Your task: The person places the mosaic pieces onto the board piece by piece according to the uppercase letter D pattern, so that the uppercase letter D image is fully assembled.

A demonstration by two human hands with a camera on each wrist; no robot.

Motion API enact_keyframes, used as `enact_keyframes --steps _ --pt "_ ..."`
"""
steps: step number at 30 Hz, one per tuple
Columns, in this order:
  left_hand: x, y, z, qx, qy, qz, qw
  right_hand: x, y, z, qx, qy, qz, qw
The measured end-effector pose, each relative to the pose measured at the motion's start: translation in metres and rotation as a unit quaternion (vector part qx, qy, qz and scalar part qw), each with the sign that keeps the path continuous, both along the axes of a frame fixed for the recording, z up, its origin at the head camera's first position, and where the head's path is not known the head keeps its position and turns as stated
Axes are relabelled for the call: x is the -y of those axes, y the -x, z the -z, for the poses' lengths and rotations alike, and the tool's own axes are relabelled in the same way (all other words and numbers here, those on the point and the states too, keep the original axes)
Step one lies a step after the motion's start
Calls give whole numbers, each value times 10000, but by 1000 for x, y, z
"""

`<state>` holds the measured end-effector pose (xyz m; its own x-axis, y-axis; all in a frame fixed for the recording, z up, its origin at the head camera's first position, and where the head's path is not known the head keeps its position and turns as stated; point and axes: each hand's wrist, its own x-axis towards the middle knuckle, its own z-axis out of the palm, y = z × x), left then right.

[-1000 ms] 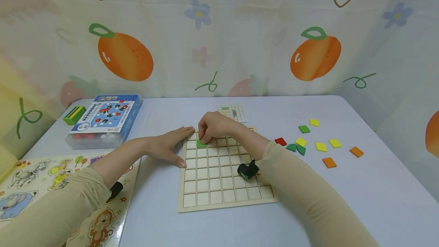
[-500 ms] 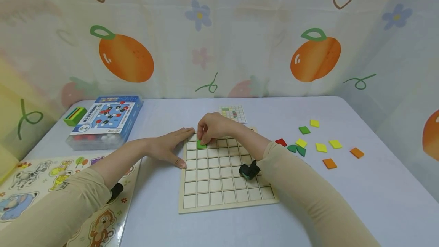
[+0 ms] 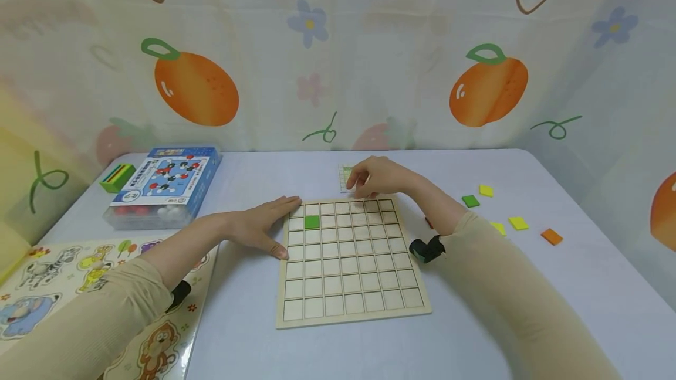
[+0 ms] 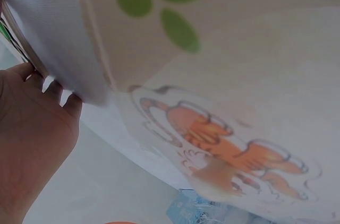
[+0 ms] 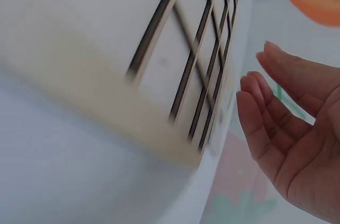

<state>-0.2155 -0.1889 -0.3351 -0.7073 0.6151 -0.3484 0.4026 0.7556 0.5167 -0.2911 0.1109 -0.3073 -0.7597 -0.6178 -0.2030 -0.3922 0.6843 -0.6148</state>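
A wooden grid board [image 3: 355, 311] lies on the table, with one green square tile [image 3: 312, 221] in a cell near its upper left. My left hand [image 3: 259, 226] rests along the board's left edge, its thumb and fingertips at the frame; the left wrist view shows the same hand [image 4: 40, 123] with fingers extended. My right hand [image 3: 382, 177] hovers past the board's far edge and partly covers a small printed grid card [image 3: 344, 172]. In the right wrist view this hand [image 5: 297, 128] has loosely bent fingers with nothing between them.
Yellow tiles [image 3: 519, 223], another green tile [image 3: 470, 200] and an orange tile [image 3: 551, 236] lie at the right, some hidden by my right arm. A blue boxed kit [image 3: 168, 183], a green tile stack [image 3: 117, 178] and an animal picture board [image 3: 174, 309] occupy the left.
My right hand has let go of the green tile and moved right and away, over the grid card. The tile stays in its cell. My left hand has kept its place.
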Motion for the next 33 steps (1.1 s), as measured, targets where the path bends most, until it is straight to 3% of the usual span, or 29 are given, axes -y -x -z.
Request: enact_keyframes --steps 8,16,23,33 --pt "0 -1 0 4 -35 27 10000 -65 5 -1 58 -246 455 9986" --pt "0 -1 0 7 -47 -11 10000 -129 6 -12 119 -567 946 9938" --pt "0 -2 0 55 -52 -34 10000 -176 15 -6 431 -674 1409 9868" --pt "-1 -2 -3 21 56 -56 10000 -212 13 -1 1010 -751 1395 9822"
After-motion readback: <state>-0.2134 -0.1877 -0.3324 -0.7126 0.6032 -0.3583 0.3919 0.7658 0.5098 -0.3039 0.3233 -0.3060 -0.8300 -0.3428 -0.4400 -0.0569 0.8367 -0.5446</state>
